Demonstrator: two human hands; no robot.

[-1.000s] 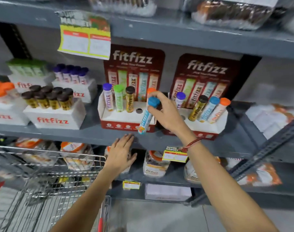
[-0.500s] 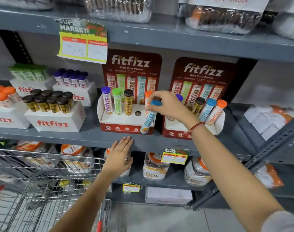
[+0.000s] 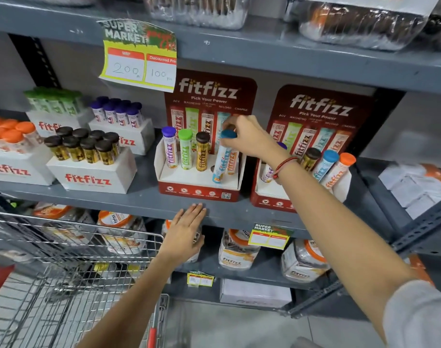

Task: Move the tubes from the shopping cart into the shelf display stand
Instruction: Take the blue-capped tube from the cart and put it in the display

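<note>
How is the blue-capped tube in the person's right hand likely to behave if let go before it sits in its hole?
The blue-capped tube looks rigid, tall and narrow, so it would probably tip. Its round body would likely roll on the stand. The right hand pinches it only by the cap, so it is probably light.

Views: one, head-worn, wide-angle.
Facing: forward and slightly down at the shelf (image 3: pixel 239 214).
Nearness: close, shelf within arm's reach.
Bottom left: cart (image 3: pixel 71 247).
Edges: shelf lines bend and tilt toward the frame's sides.
</note>
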